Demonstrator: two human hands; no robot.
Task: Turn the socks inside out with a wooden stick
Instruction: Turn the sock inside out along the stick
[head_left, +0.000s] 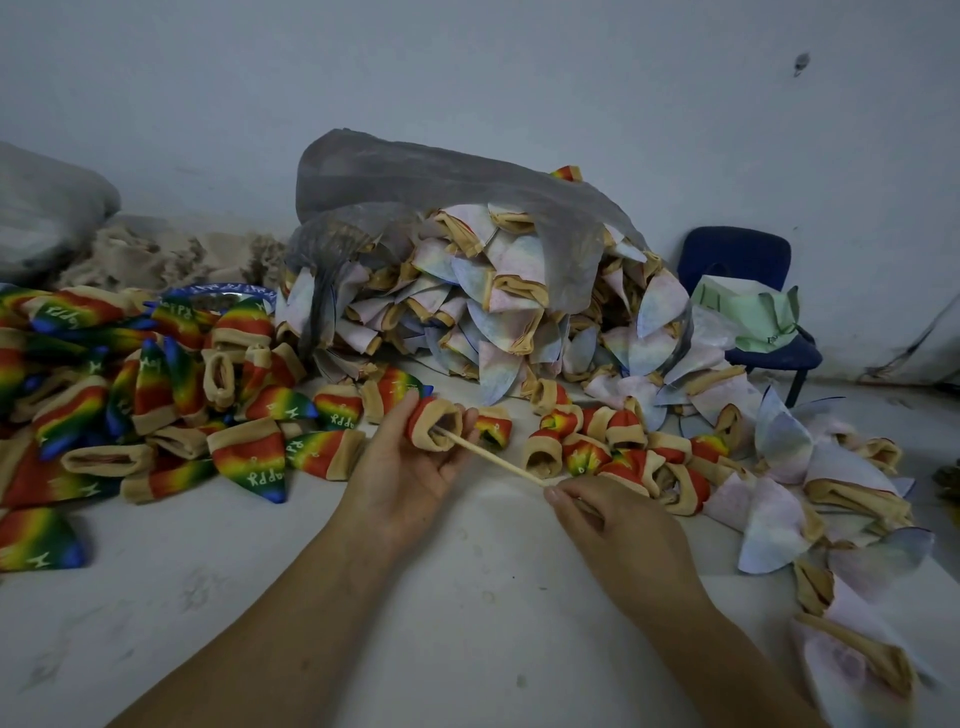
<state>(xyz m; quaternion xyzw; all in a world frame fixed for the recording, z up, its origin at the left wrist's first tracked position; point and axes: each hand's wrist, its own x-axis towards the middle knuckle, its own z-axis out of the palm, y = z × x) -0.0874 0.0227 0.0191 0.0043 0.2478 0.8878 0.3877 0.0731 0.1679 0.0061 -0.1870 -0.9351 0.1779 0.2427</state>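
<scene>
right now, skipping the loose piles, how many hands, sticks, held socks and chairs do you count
hands: 2, left hand and right hand
wooden stick: 1, pinched by the right hand, its tip inside the sock
held sock: 1, gripped by the left hand
blue chair: 1
total: 5

The pale floor (467, 613), perhaps a low platform, carries rainbow socks (249, 457) along its left side, a plastic bag (415, 176) of pale socks (493, 296) at the back, more spilling right.
</scene>
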